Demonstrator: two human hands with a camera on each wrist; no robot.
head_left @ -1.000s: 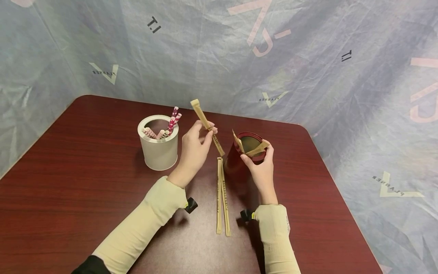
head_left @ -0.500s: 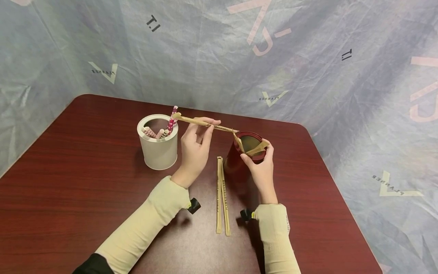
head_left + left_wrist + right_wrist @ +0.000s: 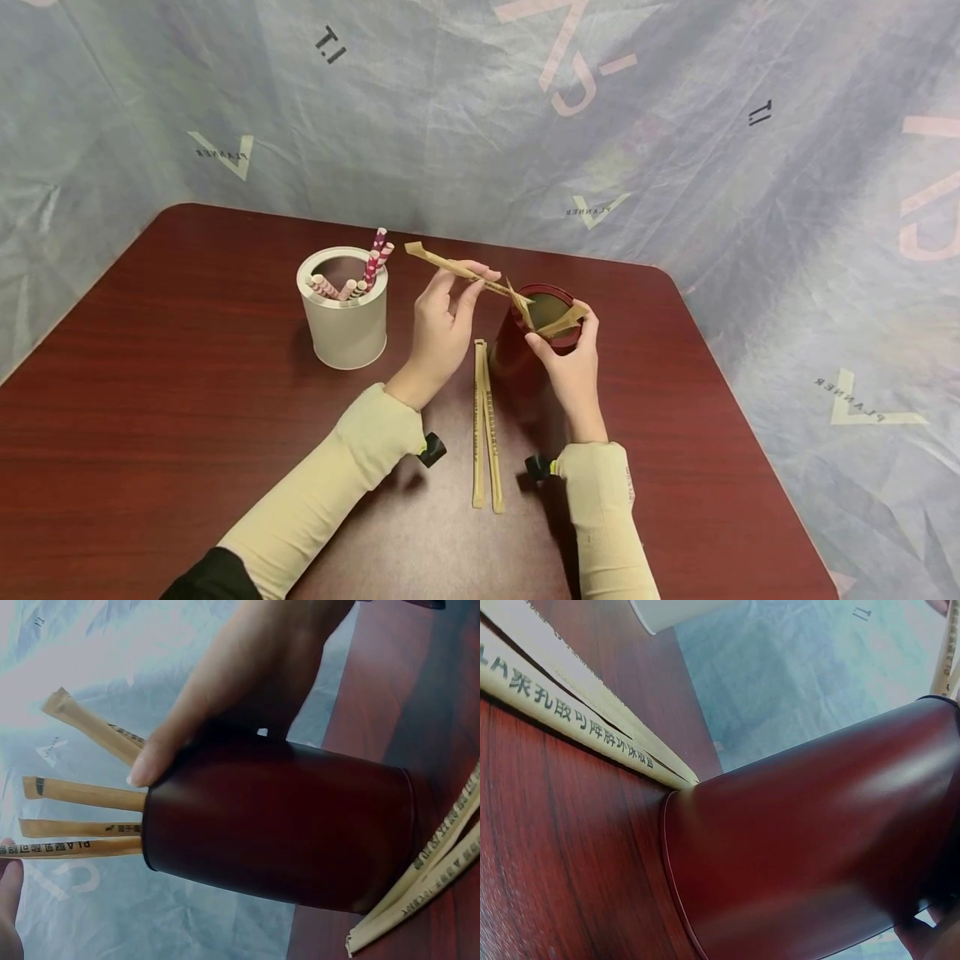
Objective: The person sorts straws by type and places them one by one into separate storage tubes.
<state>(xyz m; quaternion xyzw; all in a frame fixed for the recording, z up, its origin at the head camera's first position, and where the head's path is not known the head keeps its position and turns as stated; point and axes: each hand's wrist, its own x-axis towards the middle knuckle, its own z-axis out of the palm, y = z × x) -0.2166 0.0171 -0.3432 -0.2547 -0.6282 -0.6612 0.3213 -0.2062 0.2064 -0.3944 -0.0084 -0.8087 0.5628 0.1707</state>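
Observation:
My left hand [image 3: 442, 337] pinches a paper-wrapped straw [image 3: 431, 256] between thumb and fingers. The straw slants down to the right, its lower end at the mouth of a dark red canister [image 3: 513, 362]. My right hand [image 3: 574, 379] grips that canister near its rim, thumb toward me. Other wrapped straws [image 3: 86, 793] stick out of the canister; the left wrist view shows them side by side, with my left fingertips [image 3: 10, 889] on the outermost one. Two more wrapped straws [image 3: 477, 425] lie on the table beside the canister, their far ends together.
To the left stands a white canister [image 3: 347, 337] with several patterned paper straws [image 3: 372, 267] leaning in it. The reddish wood table [image 3: 187, 375] reaches back to a grey printed sheet [image 3: 420, 125] hanging behind and at the right.
My left hand first swung its straw from steep to nearly level, then moved right, bringing the lower end to the red canister's mouth. My right hand has kept its grip there.

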